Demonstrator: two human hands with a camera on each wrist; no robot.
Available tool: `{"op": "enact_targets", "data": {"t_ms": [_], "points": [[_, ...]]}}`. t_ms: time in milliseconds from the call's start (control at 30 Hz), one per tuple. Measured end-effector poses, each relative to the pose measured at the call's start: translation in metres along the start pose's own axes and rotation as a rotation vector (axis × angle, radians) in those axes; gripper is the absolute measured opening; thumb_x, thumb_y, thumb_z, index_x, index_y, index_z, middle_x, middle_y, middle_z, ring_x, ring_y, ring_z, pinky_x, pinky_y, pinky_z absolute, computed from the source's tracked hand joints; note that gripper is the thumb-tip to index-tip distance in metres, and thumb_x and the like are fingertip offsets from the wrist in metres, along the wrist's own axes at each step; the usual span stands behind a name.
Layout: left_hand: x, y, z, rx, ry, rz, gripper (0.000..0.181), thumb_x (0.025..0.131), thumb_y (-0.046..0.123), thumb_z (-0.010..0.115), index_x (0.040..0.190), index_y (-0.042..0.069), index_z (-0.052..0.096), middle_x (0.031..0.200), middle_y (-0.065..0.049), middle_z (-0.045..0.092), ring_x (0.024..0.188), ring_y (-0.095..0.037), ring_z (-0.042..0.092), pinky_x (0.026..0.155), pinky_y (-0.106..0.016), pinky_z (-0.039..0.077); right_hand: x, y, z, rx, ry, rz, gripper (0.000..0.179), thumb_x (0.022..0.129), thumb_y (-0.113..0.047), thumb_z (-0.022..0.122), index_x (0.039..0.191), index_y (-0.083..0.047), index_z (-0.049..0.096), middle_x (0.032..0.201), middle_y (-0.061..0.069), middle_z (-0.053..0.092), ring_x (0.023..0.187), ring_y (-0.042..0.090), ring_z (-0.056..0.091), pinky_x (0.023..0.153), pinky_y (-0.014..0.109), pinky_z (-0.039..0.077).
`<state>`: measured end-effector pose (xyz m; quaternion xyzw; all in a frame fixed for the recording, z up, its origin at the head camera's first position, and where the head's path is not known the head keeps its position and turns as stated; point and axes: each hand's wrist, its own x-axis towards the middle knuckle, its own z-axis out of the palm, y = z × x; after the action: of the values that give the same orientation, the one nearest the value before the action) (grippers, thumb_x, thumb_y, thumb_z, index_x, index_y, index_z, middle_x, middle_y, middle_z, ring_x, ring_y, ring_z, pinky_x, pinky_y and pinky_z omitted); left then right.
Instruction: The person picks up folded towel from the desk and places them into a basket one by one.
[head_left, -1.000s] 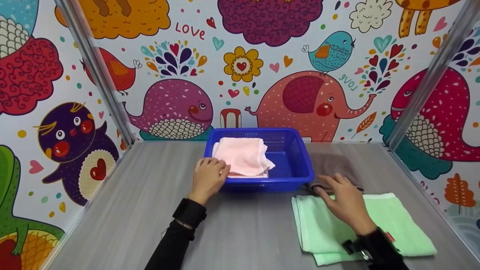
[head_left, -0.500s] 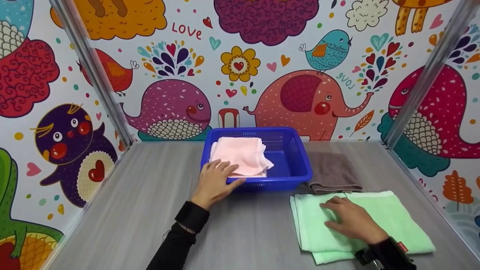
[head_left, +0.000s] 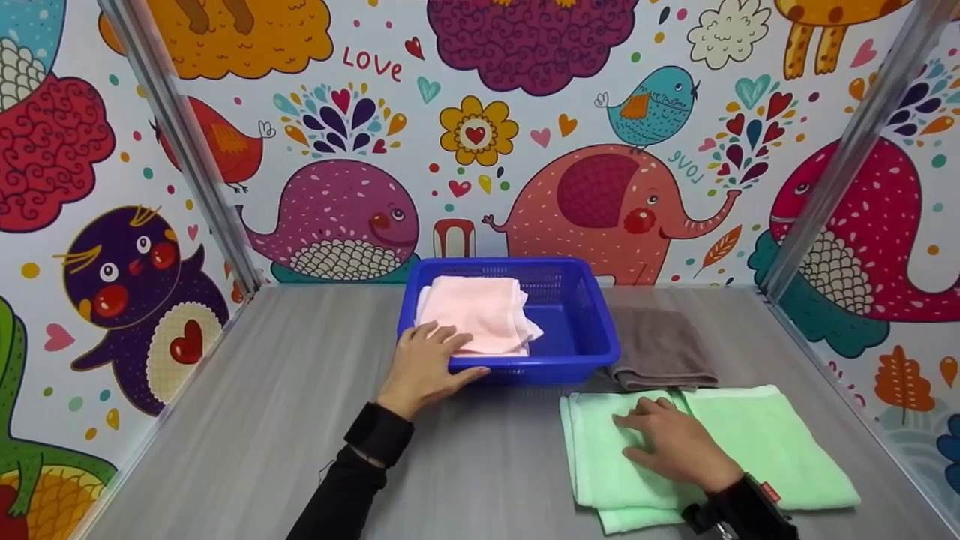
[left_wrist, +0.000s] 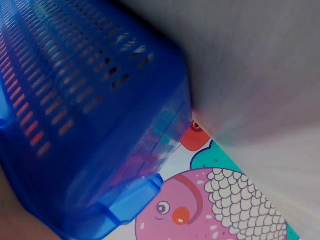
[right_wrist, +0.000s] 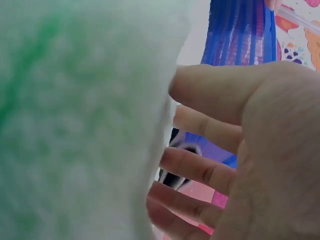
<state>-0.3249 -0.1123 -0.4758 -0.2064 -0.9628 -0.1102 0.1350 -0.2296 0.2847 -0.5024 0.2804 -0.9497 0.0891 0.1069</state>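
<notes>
A blue plastic basket (head_left: 570, 326) stands on the table near the back wall, with a folded pale pink towel (head_left: 478, 315) in its left part. My left hand (head_left: 424, 369) rests over the front left corner of the basket, fingers reaching across the rim to the towel's edge and thumb along the front rim. At the right, my right hand (head_left: 675, 441) touches a folded light green towel (head_left: 765, 450), its fingers loosely bent and thumb apart. In the right wrist view the thumb and fingertips meet the green towel's surface (right_wrist: 85, 115).
Beside the basket's right side lies a folded brown towel (head_left: 664, 345), just behind the green one. Walls with cartoon animals enclose the grey table (head_left: 300, 420) at the back and sides, with metal posts (head_left: 206, 165) at the corners.
My right hand has drawn back from the brown towel onto the green one. My left hand has spread its thumb along the front rim, fingers now over the pink towel's corner.
</notes>
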Motion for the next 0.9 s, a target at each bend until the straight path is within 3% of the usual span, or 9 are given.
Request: {"op": "enact_targets", "data": {"t_ms": [200,400,500,633,733,833,900], "points": [[0.0,-0.002,0.0,-0.009,0.015,0.013,0.077,0.088,0.081,0.052,0.139,0.025,0.065,0.142,-0.007,0.065,0.141,-0.035,0.05,0.116,-0.062,0.033,0.022,-0.03,0.011,-0.038,0.047,-0.05,0.042,0.077,-0.032,0.086,0.116,-0.017,0.08,0.096,0.0,0.065,0.083,0.021,0.055,0.063,0.032,0.048],[-0.001,0.0,0.0,-0.025,0.01,0.018,0.076,0.089,0.079,0.053,0.14,0.024,0.064,0.144,-0.007,0.063,0.142,-0.035,0.048,0.117,-0.062,0.031,0.043,-0.065,0.019,-0.072,0.037,-0.094,0.042,0.078,-0.035,0.085,0.116,-0.018,0.079,0.094,0.002,0.064,0.082,0.022,0.056,0.062,0.034,0.048],[-0.005,0.005,0.001,-0.02,0.038,0.032,0.075,0.089,0.077,0.055,0.142,0.024,0.063,0.149,-0.006,0.059,0.145,-0.036,0.045,0.121,-0.062,0.026,0.049,-0.077,0.024,-0.101,0.037,-0.107,0.04,0.079,-0.035,0.084,0.116,-0.018,0.079,0.092,0.003,0.063,0.08,0.021,0.055,0.06,0.034,0.047],[-0.014,0.023,0.002,0.041,0.156,0.135,0.071,0.088,0.07,0.064,0.144,0.026,0.062,0.158,-0.003,0.051,0.149,-0.032,0.042,0.124,-0.06,0.024,0.051,-0.086,0.028,-0.137,0.045,-0.107,0.038,0.081,-0.035,0.083,0.116,-0.019,0.078,0.093,0.003,0.062,0.08,0.021,0.054,0.058,0.034,0.047],[-0.021,0.046,0.006,0.091,0.261,0.255,0.066,0.086,0.061,0.073,0.141,0.026,0.063,0.153,-0.001,0.055,0.139,-0.027,0.052,0.118,-0.052,0.038,0.052,-0.087,0.027,-0.121,0.042,-0.109,0.037,0.083,-0.034,0.081,0.117,-0.018,0.078,0.094,0.003,0.062,0.081,0.021,0.055,0.059,0.034,0.047],[-0.029,0.07,0.011,0.116,0.311,0.316,0.058,0.084,0.053,0.08,0.132,0.023,0.067,0.129,0.0,0.067,0.114,-0.022,0.063,0.097,-0.04,0.052,0.053,-0.081,0.02,-0.06,0.026,-0.097,0.036,0.084,-0.032,0.08,0.117,-0.018,0.077,0.097,0.002,0.065,0.085,0.022,0.06,0.061,0.034,0.049],[-0.036,0.083,0.012,0.141,0.317,0.309,0.052,0.082,0.047,0.084,0.124,0.021,0.068,0.115,0.0,0.067,0.1,-0.021,0.064,0.083,-0.035,0.054,0.053,-0.074,0.014,0.001,0.016,-0.076,0.037,0.084,-0.03,0.081,0.118,-0.016,0.077,0.1,0.002,0.067,0.088,0.023,0.063,0.063,0.035,0.052]]}}
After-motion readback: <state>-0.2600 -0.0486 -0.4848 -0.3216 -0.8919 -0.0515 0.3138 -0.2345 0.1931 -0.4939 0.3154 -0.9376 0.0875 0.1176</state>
